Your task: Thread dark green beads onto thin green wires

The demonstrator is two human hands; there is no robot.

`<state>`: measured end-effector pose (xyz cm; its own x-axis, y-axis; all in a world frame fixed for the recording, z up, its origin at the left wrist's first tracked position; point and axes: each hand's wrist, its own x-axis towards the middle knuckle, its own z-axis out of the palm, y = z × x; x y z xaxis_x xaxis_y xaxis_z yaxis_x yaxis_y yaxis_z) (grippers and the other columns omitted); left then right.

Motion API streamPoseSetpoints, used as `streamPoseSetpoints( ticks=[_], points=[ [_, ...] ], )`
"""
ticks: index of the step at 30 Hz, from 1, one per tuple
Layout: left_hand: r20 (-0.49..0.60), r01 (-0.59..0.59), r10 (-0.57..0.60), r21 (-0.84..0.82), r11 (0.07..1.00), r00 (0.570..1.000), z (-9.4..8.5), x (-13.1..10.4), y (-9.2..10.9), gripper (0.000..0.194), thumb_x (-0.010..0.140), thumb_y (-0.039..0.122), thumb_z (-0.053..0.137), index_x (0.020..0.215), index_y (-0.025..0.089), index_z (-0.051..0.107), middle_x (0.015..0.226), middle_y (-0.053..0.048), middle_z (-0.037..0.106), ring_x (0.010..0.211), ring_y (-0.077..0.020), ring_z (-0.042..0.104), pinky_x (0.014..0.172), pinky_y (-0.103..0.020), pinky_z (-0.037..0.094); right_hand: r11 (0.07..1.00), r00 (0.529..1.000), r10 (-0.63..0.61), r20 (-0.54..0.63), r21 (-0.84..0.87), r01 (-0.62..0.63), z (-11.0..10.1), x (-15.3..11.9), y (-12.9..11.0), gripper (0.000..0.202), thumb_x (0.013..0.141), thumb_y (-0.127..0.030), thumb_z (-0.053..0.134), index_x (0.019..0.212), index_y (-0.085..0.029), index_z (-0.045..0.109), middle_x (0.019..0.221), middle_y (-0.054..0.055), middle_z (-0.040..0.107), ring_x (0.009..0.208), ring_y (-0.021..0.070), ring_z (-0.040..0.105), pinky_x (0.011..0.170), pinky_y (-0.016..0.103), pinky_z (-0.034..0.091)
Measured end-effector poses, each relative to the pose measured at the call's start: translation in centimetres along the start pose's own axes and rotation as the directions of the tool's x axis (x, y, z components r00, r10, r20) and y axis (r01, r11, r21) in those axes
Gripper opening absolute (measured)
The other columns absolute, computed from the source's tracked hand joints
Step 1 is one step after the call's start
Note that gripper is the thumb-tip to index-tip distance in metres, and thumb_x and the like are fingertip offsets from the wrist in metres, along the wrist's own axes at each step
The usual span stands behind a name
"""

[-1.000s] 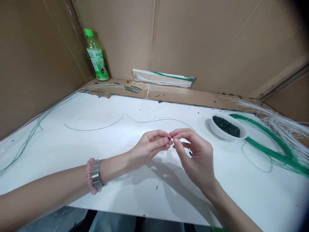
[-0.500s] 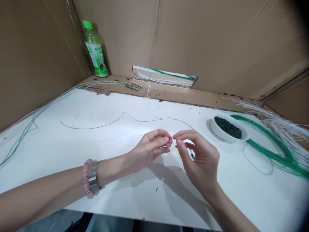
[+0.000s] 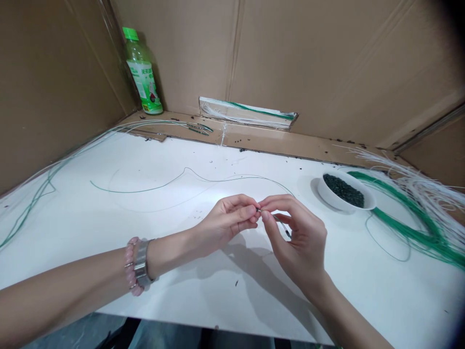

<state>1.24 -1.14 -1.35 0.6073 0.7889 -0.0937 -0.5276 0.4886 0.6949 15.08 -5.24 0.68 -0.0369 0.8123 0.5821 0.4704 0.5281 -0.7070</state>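
Between the thumb and fingers of my left hand (image 3: pixel 228 220) is a small dark bead (image 3: pixel 257 209). My right hand (image 3: pixel 298 230) pinches a thin green wire, its fingertips touching those of my left hand at the bead. Dark beads on the wire (image 3: pixel 287 233) hang just under the right fingers. A long green strand (image 3: pixel 232 181) curves over the white table behind both hands. To the right of my right hand stands a white bowl (image 3: pixel 329 198) holding many dark green beads (image 3: pixel 343 190).
A green bottle (image 3: pixel 145 87) stands in the back left corner. Bundled green wires (image 3: pixel 417 213) and white wires (image 3: pixel 410 182) lie at the right, more wires (image 3: pixel 47 179) at the left. Cardboard walls (image 3: pixel 308 63) enclose the table (image 3: pixel 163 286).
My right hand has moved slightly left, closing the small gap between the fingertips. The wire end now meets the bead in my left hand.
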Motion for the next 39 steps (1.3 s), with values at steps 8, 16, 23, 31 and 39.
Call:
streamPoseSetpoints(
  ticks=[8,16,23,31,39],
  points=[
    [-0.010,-0.003,0.003,-0.006,1.000,1.000,-0.03,-0.06,-0.05,0.013,0.066,0.025,0.077,0.069,0.016,0.068,0.063,0.003,0.060,0.061,-0.0039,0.054,0.066,-0.015,0.046,0.999,1.000,-0.021,-0.006,-0.043,0.021,-0.03,0.02,0.03,0.013,0.077,-0.006,0.058,0.078,-0.019,0.059,0.080,0.002,0.064,0.077,0.0128,0.060,0.055,0.023,0.053],
    [-0.045,-0.110,0.119,0.154,0.982,0.992,-0.39,0.08,-0.29,0.014,0.067,0.028,0.076,0.071,0.017,0.067,0.067,0.002,0.063,0.065,-0.0075,0.057,0.066,-0.019,0.045,0.991,0.996,-0.091,-0.013,-0.104,0.089,0.04,0.13,0.22,0.014,0.080,-0.008,0.055,0.072,-0.020,0.057,0.079,0.003,0.064,0.072,0.0141,0.061,0.058,0.028,0.053],
    [-0.046,-0.252,0.291,0.385,0.888,0.956,-0.68,0.17,-0.22,0.007,0.073,0.027,0.070,0.074,0.019,0.070,0.066,0.001,0.066,0.065,-0.0099,0.060,0.065,-0.022,0.049,0.990,0.996,-0.064,-0.064,-0.130,0.056,0.10,-0.08,0.30,0.014,0.079,-0.009,0.058,0.073,-0.020,0.061,0.078,0.002,0.066,0.073,0.0147,0.062,0.060,0.028,0.051],
    [-0.031,-0.272,0.318,0.445,0.853,0.948,-0.49,-0.03,-0.11,0.004,0.076,0.022,0.067,0.077,0.019,0.068,0.071,0.001,0.066,0.066,-0.0090,0.061,0.065,-0.020,0.050,0.990,0.991,-0.078,-0.110,-0.124,0.065,0.03,0.03,0.31,0.012,0.077,-0.010,0.063,0.075,-0.021,0.065,0.078,0.002,0.070,0.073,0.0161,0.065,0.059,0.029,0.053],
    [-0.048,-0.299,0.374,0.509,0.807,0.926,-0.48,0.02,-0.11,0.006,0.079,0.023,0.064,0.077,0.018,0.065,0.073,0.001,0.062,0.069,-0.0087,0.059,0.070,-0.020,0.049,0.986,0.997,0.000,-0.080,-0.164,-0.013,-0.26,0.00,0.24,0.008,0.079,-0.014,0.062,0.078,-0.020,0.066,0.072,-0.001,0.069,0.061,0.0106,0.060,0.051,0.022,0.051]
  ],
)
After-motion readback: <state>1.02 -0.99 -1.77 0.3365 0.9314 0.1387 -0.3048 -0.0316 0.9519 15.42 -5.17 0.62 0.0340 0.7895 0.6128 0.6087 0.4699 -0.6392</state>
